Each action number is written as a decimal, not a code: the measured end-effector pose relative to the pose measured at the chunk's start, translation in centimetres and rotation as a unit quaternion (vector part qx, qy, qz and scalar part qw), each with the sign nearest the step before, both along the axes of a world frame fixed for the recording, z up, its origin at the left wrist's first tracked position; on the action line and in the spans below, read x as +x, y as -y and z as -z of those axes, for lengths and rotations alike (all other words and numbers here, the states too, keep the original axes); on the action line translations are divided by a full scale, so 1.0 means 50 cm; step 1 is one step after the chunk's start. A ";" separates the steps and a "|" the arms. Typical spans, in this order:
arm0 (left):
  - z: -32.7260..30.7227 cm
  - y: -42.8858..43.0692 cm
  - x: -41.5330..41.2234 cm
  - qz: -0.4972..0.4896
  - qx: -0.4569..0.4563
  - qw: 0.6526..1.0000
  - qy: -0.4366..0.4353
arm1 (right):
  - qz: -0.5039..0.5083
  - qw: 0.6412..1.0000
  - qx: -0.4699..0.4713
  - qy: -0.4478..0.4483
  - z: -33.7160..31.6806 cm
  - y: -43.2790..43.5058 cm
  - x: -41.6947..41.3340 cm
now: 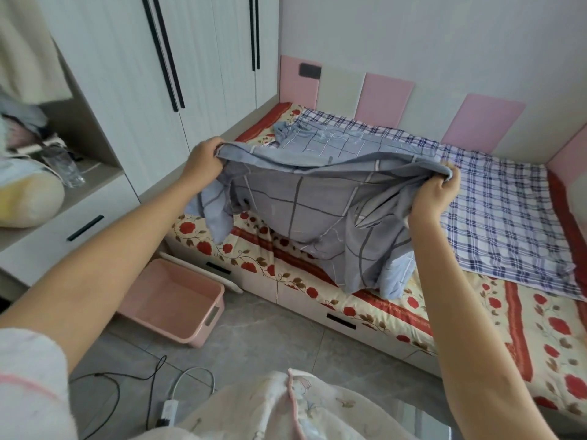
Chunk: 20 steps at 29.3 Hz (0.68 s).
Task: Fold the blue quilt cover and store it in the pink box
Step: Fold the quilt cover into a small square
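A person holds 1 blue quilt cover (317, 201) stretched above the near edge of a floral-covered bed (524, 338), its upper hem lifted and its lower folds resting on the mattress. The left hand (203, 161), at the cover's 10 o'clock, has its fingers curled round 1 bunched end of the hem. The right hand (435, 195), at 3 o'clock, grips the other end the same way, so both hands are closed on cloth. The work appears to be early in the folding step, as the cover hangs loose and uneven. The next move likely calls for bringing the 2 held ends together, or laying the hem flat, with the edges kept in line. At the cover's 8 o'clock, 1 pink box (171, 300) sits open-topped on the floor, well apart from the cloth. At 3 o'clock, beyond the right hand, 1 checked sheet (508, 217) lies spread on the bed.
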<state>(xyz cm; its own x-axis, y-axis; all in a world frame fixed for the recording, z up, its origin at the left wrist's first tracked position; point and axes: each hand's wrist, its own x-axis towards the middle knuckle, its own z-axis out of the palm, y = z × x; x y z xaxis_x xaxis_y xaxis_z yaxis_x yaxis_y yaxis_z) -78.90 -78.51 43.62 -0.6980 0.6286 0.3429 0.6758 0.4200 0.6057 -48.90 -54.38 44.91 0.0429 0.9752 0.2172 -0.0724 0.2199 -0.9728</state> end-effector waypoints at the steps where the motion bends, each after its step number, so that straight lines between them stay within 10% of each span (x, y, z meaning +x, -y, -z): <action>1: -0.012 -0.006 -0.002 -0.001 -0.002 1.000 -0.012 | -0.002 1.000 0.005 0.003 0.004 0.000 0.002; 15: 0.026 -0.053 0.110 0.196 -0.027 0.978 0.059 | -0.233 0.926 -0.081 0.284 0.069 0.047 0.060; 17: 0.052 -0.052 0.128 0.238 -0.178 0.951 0.080 | -0.288 0.881 -0.075 0.367 0.091 0.056 0.074; 20: 0.117 -0.032 0.146 0.287 -0.492 0.822 -0.001 | -0.391 0.711 -0.105 0.574 0.160 0.070 0.107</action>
<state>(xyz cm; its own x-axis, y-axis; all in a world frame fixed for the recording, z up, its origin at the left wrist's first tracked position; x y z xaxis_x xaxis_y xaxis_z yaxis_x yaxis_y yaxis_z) -71.63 -76.89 37.76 -0.1894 0.8281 -0.5276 0.9344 0.3171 0.1622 -43.54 -57.89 36.92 -0.6184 0.6195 -0.4835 0.7770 0.3899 -0.4942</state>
